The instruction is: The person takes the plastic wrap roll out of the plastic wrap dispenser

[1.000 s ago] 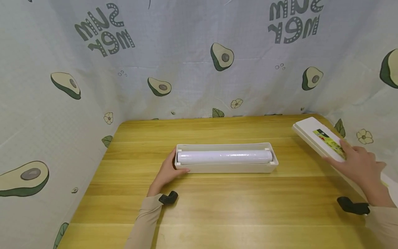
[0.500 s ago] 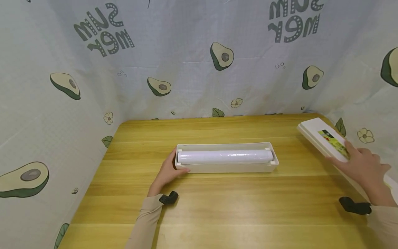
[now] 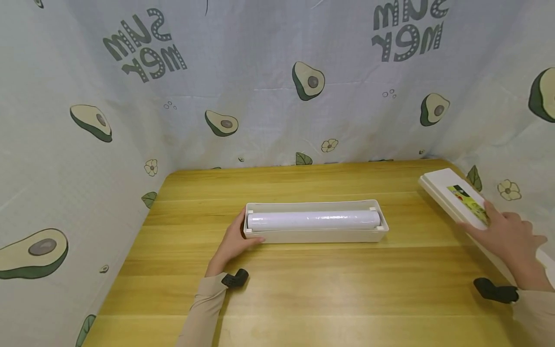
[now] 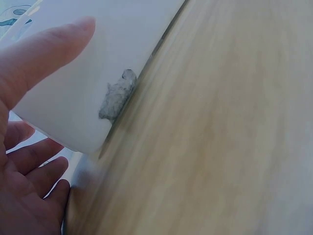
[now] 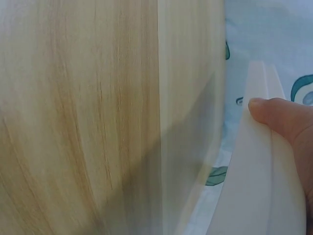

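A long white plastic wrap box (image 3: pixel 321 236) sits uncovered on the wooden table, with a roll of cling film (image 3: pixel 312 220) inside. My left hand (image 3: pixel 231 242) grips its left end; in the left wrist view the thumb presses the outer wall (image 4: pixel 68 107) beside a grey patch, and the fingers reach around the end. Off to the right, my right hand (image 3: pixel 507 238) holds the box's white lid (image 3: pixel 441 182), tilted, with a green and yellow label. The right wrist view shows the thumb on the lid's side (image 5: pixel 249 171); the other fingers are mostly hidden.
The wooden table (image 3: pixel 329 289) has rounded far corners. A curtain (image 3: pixel 260 62) printed with avocados hangs behind it and along both sides. The lid is held over the table's right edge, close to the curtain there.
My right hand has moved slightly to the right with the lid. The left hand and the box have stayed in place.
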